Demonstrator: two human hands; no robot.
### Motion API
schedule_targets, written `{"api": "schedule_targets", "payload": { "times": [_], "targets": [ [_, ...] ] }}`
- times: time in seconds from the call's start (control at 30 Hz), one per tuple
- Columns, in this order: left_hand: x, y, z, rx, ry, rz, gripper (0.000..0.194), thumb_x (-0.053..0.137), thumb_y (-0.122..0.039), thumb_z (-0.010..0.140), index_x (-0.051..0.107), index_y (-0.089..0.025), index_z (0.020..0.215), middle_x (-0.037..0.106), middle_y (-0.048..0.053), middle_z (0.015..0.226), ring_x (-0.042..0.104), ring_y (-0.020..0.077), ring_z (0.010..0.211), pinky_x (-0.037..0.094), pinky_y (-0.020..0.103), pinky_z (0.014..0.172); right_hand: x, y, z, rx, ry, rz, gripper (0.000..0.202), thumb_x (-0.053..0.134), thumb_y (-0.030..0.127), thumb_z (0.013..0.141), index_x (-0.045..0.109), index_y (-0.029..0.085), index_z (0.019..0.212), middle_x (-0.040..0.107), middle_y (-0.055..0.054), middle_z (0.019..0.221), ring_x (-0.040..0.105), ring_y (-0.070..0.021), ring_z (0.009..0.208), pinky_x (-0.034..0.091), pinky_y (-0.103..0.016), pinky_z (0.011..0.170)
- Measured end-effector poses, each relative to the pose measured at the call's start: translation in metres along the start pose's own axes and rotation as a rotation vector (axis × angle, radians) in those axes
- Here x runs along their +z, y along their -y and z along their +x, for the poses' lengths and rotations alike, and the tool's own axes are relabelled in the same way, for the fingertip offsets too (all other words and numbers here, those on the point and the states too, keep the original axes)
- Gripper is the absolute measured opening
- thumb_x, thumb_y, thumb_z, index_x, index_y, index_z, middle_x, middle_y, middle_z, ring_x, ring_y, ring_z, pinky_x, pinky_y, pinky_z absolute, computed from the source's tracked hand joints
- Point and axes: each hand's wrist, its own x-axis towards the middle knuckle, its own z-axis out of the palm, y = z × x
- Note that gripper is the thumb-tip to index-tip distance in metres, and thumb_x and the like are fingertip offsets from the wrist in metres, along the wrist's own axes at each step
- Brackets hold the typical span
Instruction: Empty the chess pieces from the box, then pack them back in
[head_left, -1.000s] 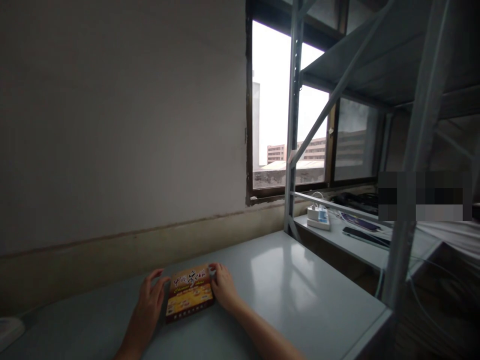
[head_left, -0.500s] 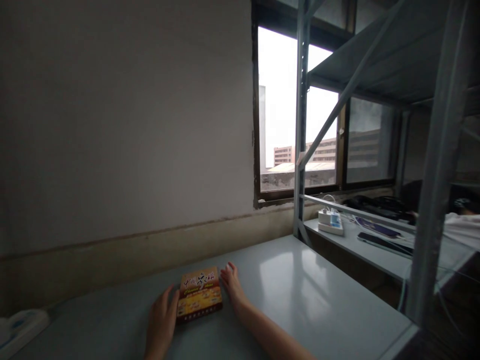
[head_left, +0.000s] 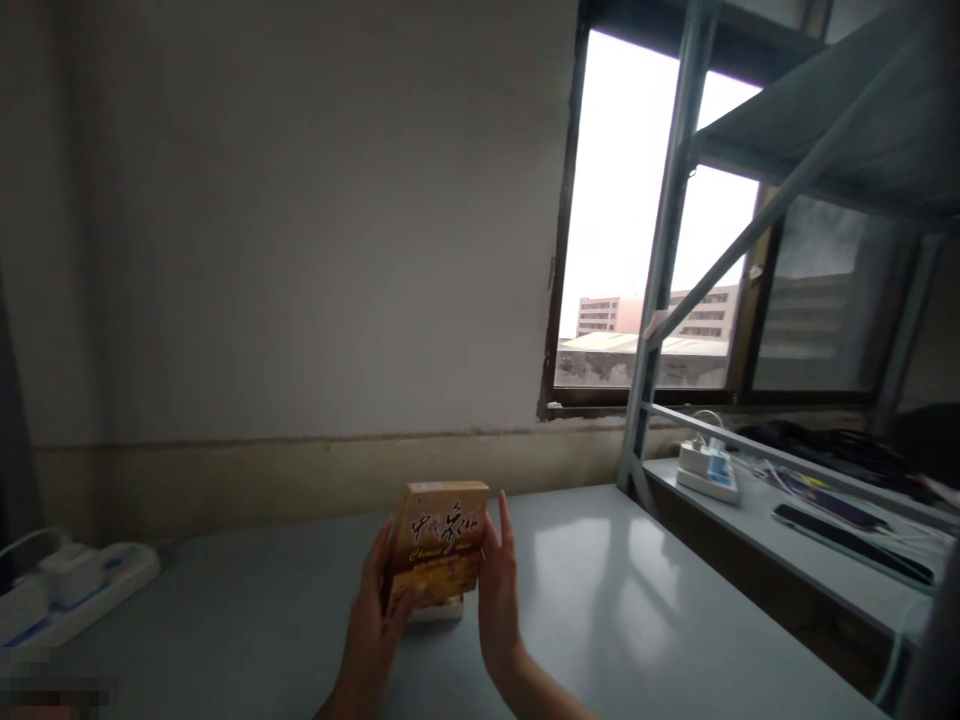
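A brown and yellow Chinese chess box (head_left: 442, 535) with dark lettering is held between both hands, tilted up so its printed face points toward me. My left hand (head_left: 371, 590) wraps its left side, thumb across the lower front. Against the right edge presses my right hand (head_left: 499, 580), with one finger sticking up and the other fingers partly hidden by the box. Below the printed part, a pale inner part (head_left: 439, 611) shows near the grey tabletop (head_left: 262, 620); how it joins the box is unclear.
A white power strip (head_left: 112, 575) with a plugged-in charger lies at the left. To the right stands a metal rack (head_left: 649, 330), with another power strip (head_left: 709, 475) and a dark phone (head_left: 851, 545) on its shelf. A wall and window rise behind.
Both hands have closed in on the chess box and tilted it up from lying flat. A pale part now shows beneath it. The camera view has turned left.
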Motion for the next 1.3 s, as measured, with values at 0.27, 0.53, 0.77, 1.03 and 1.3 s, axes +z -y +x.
{"api": "schedule_targets", "payload": {
  "times": [0.27,0.53,0.77,1.03,1.3],
  "targets": [
    [-0.014,-0.012,0.005,-0.166,-0.188,-0.011,0.048,0.057,-0.050,0.066,0.058,-0.012,0.096,0.066,0.006,0.080,0.061,0.0193,0.071,0.048,0.025,0.061,0.000,-0.002,-0.002,0.273,0.105,0.189,0.058,0.026,0.057,0.082,0.028,0.028,0.132,0.049,-0.004,0.124,0.041,-0.0192,0.116,0.032,-0.040,0.095],
    [-0.074,0.023,0.044,-0.172,-0.375,0.609,0.045,0.044,-0.053,0.076,0.058,-0.016,0.099,0.065,0.007,0.075,0.060,0.0194,0.066,0.040,0.025,0.060,-0.019,-0.009,0.013,0.313,-0.021,0.128,0.050,0.045,0.055,0.072,0.051,0.023,0.110,0.056,-0.008,0.113,0.049,-0.0211,0.103,0.038,-0.037,0.086],
    [-0.097,0.061,0.047,-0.142,-0.102,1.005,0.044,0.043,-0.054,0.076,0.061,-0.018,0.094,0.064,0.010,0.078,0.059,0.0226,0.077,0.039,0.030,0.070,-0.050,-0.028,0.035,0.508,-0.238,0.102,0.039,0.041,0.049,0.069,0.059,0.025,0.094,0.059,-0.005,0.107,0.054,-0.0181,0.090,0.041,-0.032,0.075],
    [-0.063,0.043,0.036,-0.084,0.365,1.059,0.061,0.027,-0.055,0.082,0.063,-0.006,0.082,0.064,0.020,0.077,0.059,0.0273,0.075,0.038,0.038,0.073,-0.042,-0.033,0.032,0.534,-0.133,0.027,0.042,0.040,0.052,0.068,0.060,0.023,0.091,0.061,-0.004,0.096,0.054,-0.0167,0.076,0.040,-0.031,0.070],
    [-0.102,0.063,0.045,-0.273,0.190,1.227,0.061,0.021,-0.041,0.087,0.065,-0.002,0.071,0.063,0.022,0.070,0.060,0.0316,0.070,0.034,0.052,0.074,-0.047,-0.033,0.041,0.574,-0.143,0.036,0.037,0.046,0.048,0.066,0.061,0.022,0.087,0.062,-0.005,0.093,0.052,-0.0150,0.067,0.040,-0.029,0.062]
  ]
}}
